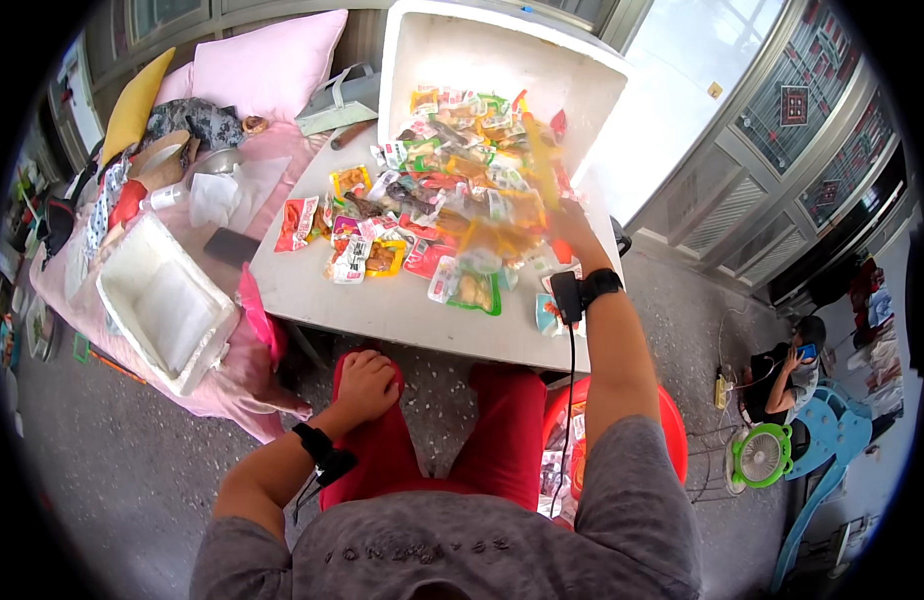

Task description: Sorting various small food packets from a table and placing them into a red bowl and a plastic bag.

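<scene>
My right hand [574, 231] is shut on a long yellow stick [539, 154], blurred, with an orange-red end showing below the fist. The stick reaches over a heap of small sealed food packets [462, 176]. These spill from a white foam box [499, 45], tipped on its side, onto a pale table [319, 292]. Some packets near the stick are blurred too. Nearer me lie a green-edged clear packet [473, 289] and a red packet [295, 223]. My left hand [368, 386] rests on my red-trousered knee, holding nothing, its fingers slightly apart.
A smaller white foam box [165, 300] sits on a pink-covered bed [270, 187] at left. By my right leg stands a red tub [668, 427] containing packets. At right, a person [784, 371] holds a phone near a green fan [762, 455] and a blue chair [837, 427].
</scene>
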The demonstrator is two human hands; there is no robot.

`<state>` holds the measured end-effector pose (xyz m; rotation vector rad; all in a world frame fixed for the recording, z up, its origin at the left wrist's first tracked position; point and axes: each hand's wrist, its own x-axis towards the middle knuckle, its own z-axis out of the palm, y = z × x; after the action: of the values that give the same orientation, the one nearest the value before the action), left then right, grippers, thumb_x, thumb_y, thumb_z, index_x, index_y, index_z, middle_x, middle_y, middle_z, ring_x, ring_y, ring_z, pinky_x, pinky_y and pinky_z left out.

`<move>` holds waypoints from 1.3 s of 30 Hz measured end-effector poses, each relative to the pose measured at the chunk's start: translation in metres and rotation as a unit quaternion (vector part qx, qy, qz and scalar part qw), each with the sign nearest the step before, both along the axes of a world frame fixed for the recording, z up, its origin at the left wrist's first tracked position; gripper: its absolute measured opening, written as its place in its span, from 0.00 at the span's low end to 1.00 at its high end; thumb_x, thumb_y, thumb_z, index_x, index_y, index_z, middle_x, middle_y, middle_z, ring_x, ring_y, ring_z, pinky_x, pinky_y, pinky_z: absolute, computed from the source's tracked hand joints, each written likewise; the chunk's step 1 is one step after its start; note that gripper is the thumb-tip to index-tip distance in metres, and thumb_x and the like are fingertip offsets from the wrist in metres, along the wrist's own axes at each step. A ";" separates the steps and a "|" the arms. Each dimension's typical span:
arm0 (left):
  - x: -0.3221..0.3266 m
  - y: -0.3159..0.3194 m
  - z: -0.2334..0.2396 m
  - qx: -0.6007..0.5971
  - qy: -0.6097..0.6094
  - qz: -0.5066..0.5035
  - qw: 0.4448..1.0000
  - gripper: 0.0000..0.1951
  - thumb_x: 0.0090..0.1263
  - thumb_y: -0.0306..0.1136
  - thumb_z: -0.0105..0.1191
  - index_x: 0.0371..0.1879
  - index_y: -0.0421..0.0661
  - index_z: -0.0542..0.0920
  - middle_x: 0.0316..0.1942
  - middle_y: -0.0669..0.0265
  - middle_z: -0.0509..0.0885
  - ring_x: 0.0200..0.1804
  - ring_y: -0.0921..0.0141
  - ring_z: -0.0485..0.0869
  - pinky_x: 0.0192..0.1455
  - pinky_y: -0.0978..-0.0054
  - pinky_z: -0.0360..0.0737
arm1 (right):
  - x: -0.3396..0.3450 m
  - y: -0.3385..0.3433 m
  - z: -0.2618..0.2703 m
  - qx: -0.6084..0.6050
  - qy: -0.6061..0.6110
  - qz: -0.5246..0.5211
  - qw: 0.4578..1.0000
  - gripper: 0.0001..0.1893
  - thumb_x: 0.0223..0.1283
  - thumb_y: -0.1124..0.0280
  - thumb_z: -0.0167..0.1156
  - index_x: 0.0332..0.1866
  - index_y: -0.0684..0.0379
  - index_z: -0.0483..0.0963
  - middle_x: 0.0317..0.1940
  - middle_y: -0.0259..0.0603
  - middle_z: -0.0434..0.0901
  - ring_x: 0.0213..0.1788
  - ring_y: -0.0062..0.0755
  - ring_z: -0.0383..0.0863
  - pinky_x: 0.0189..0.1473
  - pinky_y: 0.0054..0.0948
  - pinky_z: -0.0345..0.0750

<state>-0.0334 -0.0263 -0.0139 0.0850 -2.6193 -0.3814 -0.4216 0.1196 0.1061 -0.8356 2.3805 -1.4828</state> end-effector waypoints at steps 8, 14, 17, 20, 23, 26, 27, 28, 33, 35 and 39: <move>0.002 -0.001 0.002 0.010 -0.004 0.005 1.000 0.09 0.42 0.35 0.51 0.21 0.46 0.74 0.35 0.66 0.74 0.46 0.65 0.67 0.47 0.64 0.60 | 0.034 -0.016 -0.007 0.130 -0.025 0.029 0.991 0.22 0.44 0.66 0.49 0.45 0.69 0.60 0.31 0.47 0.71 0.31 0.32 0.71 0.33 0.28 0.69; 0.000 -0.001 0.002 0.008 0.000 0.003 1.000 0.09 0.42 0.36 0.51 0.21 0.46 0.74 0.35 0.66 0.74 0.46 0.65 0.67 0.47 0.65 0.59 | 0.089 0.054 -0.001 0.152 0.003 0.024 0.988 0.22 0.46 0.67 0.49 0.47 0.65 0.58 0.29 0.44 0.70 0.30 0.31 0.73 0.30 0.27 0.70; -0.002 -0.001 0.000 0.004 0.001 0.006 1.000 0.08 0.42 0.35 0.50 0.20 0.46 0.75 0.35 0.66 0.74 0.45 0.66 0.67 0.47 0.65 0.59 | 0.129 0.078 0.020 0.120 -0.085 0.035 0.989 0.22 0.47 0.68 0.48 0.49 0.63 0.57 0.27 0.41 0.69 0.24 0.26 0.72 0.24 0.24 0.71; -0.003 0.002 0.003 0.007 0.012 -0.007 1.000 0.08 0.42 0.35 0.50 0.20 0.46 0.75 0.35 0.66 0.74 0.45 0.66 0.67 0.47 0.65 0.59 | 0.149 0.111 0.027 0.113 -0.144 0.031 0.983 0.21 0.49 0.70 0.48 0.51 0.59 0.56 0.21 0.37 0.68 0.16 0.22 0.68 0.17 0.22 0.68; 0.002 0.001 0.002 -0.006 0.013 0.003 1.000 0.08 0.41 0.35 0.50 0.20 0.46 0.74 0.35 0.66 0.74 0.45 0.66 0.67 0.47 0.65 0.59 | 0.167 0.138 0.027 0.094 -0.199 0.001 0.975 0.22 0.49 0.70 0.49 0.52 0.57 0.56 0.18 0.35 0.67 0.15 0.22 0.67 0.17 0.22 0.68; 0.002 -0.002 -0.001 -0.006 -0.012 -0.004 1.000 0.10 0.42 0.37 0.51 0.22 0.46 0.74 0.36 0.66 0.73 0.46 0.65 0.66 0.47 0.64 0.59 | 0.170 0.152 0.031 0.079 -0.198 -0.035 0.976 0.22 0.49 0.70 0.49 0.52 0.57 0.56 0.17 0.35 0.67 0.14 0.22 0.67 0.16 0.22 0.68; 0.002 -0.001 0.001 -0.010 -0.013 -0.004 1.000 0.10 0.42 0.37 0.51 0.22 0.46 0.74 0.36 0.65 0.73 0.46 0.64 0.66 0.47 0.64 0.59 | 0.166 0.148 0.033 0.079 -0.197 -0.034 0.977 0.22 0.49 0.70 0.49 0.52 0.57 0.56 0.17 0.35 0.67 0.14 0.22 0.67 0.16 0.22 0.68; 0.003 0.000 0.001 -0.013 -0.018 -0.006 1.000 0.10 0.42 0.37 0.51 0.22 0.46 0.74 0.36 0.65 0.73 0.46 0.64 0.66 0.47 0.64 0.59 | 0.162 0.141 0.034 0.072 -0.183 -0.035 0.980 0.22 0.49 0.71 0.48 0.53 0.56 0.56 0.18 0.35 0.68 0.15 0.22 0.67 0.16 0.21 0.68; -0.004 0.003 0.005 -0.001 -0.006 -0.008 1.000 0.08 0.42 0.36 0.49 0.20 0.45 0.74 0.35 0.66 0.73 0.46 0.66 0.66 0.47 0.65 0.59 | 0.104 0.081 0.034 0.011 -0.098 -0.019 0.995 0.21 0.48 0.71 0.49 0.51 0.59 0.58 0.21 0.38 0.70 0.18 0.23 0.69 0.16 0.23 0.68; -0.004 0.003 0.003 -0.004 -0.012 0.000 1.000 0.09 0.42 0.36 0.49 0.20 0.46 0.75 0.35 0.66 0.73 0.46 0.66 0.66 0.48 0.65 0.59 | 0.079 0.048 0.035 0.029 -0.112 -0.005 0.993 0.21 0.48 0.70 0.50 0.50 0.60 0.58 0.23 0.39 0.70 0.20 0.24 0.70 0.17 0.24 0.69; -0.008 0.004 0.001 0.005 -0.013 -0.003 1.000 0.09 0.43 0.36 0.49 0.21 0.46 0.75 0.36 0.66 0.73 0.46 0.66 0.66 0.48 0.65 0.59 | 0.031 0.016 0.005 0.084 -0.112 0.019 0.990 0.22 0.46 0.67 0.51 0.49 0.64 0.59 0.29 0.43 0.70 0.26 0.29 0.72 0.23 0.26 0.71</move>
<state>-0.0412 -0.0224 -0.0130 0.0867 -2.6443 -0.3991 -0.3907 0.1354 0.1107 -0.6351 2.2701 -1.2655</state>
